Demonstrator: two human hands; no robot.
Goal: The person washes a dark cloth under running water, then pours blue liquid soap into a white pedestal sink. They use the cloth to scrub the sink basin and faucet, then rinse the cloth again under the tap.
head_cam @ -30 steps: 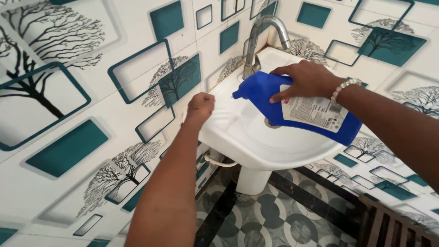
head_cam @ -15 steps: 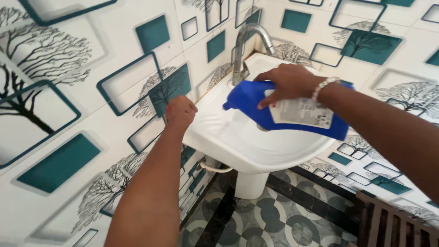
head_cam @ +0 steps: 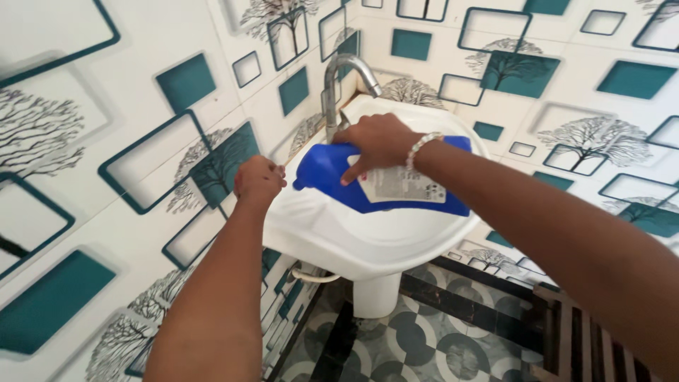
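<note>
Over the sink [head_cam: 332, 240]: blue bottle [head_cam: 332, 173], lying sideways, spout toward left hand [head_cam: 259, 180] (fisted, contents hidden); right hand [head_cam: 378, 141] clasps its upper side, tap [head_cam: 339, 85] behind.

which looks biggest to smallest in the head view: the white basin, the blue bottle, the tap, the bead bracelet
1. white basin
2. blue bottle
3. tap, though it stands farther from the camera, so its real size is less sure
4. bead bracelet
</note>
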